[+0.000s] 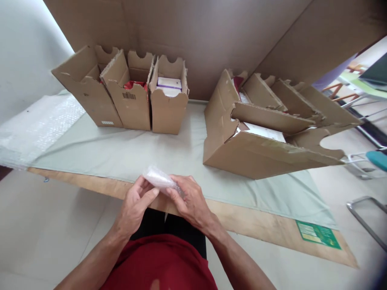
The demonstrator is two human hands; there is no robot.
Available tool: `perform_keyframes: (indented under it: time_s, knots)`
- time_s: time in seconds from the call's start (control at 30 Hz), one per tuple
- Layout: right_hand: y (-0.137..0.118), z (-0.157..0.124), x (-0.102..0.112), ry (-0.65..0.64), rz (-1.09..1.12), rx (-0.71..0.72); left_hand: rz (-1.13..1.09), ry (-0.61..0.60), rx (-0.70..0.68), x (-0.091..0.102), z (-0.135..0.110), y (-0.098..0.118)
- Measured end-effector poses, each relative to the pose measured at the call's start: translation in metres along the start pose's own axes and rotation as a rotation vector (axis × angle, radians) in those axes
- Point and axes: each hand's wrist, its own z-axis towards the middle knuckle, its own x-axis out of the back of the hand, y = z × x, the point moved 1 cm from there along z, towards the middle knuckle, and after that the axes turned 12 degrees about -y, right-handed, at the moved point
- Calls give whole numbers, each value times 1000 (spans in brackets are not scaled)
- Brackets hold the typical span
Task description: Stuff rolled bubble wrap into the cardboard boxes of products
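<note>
Just above the table's front edge, both hands hold a small bundle in bubble wrap [160,179], whitish and roughly tube-shaped. My left hand [136,203] grips its left side, thumb on top and fingers beneath. Around the right end is my right hand [191,197], with its thumb pressed along the near side. What lies inside the wrap cannot be made out. Beyond the hands is a pale green cloth [145,151] spread over the wooden table.
Cardboard bins stand at the back left; one holds white and purple boxes [169,83]. More cardboard bins [260,155] stand to the right, with a white box [266,132] inside. A bubble wrap sheet [39,129] covers the left end. Tall cardboard [181,36] walls the back.
</note>
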Motion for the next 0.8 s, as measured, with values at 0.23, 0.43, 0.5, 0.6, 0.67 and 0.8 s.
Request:
perform_keyframes:
  time_s: [0.23, 0.43, 0.5, 0.6, 0.67, 0.8]
  knots:
    - [2, -35, 16, 33, 294, -105, -130, -10, 65, -18, 1, 3]
    - [7, -65, 20, 32, 730, -153, -118, -141, 104, -35, 9, -7]
    - [7, -70, 26, 128, 744, -159, -48, -232, 85, -46, 14, -9]
    - [3, -80, 57, 203, 683, -168, 82, -339, 23, -61, 22, -6]
    - [-1, -89, 96, 255, 559, -176, 172, -380, -52, -68, 29, 0]
    - [-7, -105, 202, 650, 78, -231, 422, -411, -219, -71, 45, 9]
